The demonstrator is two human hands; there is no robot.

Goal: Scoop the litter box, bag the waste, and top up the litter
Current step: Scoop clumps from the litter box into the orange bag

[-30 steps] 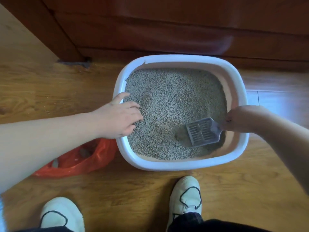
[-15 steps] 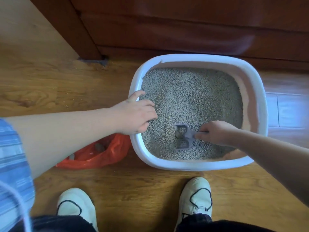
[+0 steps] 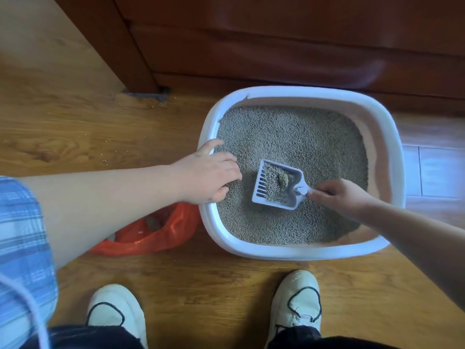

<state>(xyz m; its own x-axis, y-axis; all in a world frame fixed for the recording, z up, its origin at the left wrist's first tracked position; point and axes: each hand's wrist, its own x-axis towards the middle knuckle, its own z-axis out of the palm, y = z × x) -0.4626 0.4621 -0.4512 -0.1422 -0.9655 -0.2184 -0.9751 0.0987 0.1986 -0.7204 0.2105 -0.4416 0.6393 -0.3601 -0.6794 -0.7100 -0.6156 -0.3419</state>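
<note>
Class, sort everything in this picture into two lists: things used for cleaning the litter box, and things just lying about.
In use: litter box, litter, scoop held by the right hand, clump in it, orange bag, left hand holding the rim.

Lying about: stray grains on the floor, wooden cabinet.

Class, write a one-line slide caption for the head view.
Right hand holds a grey slotted plastic scoop with a clump in the white plastic litter box; left hand grips its rim.
</note>
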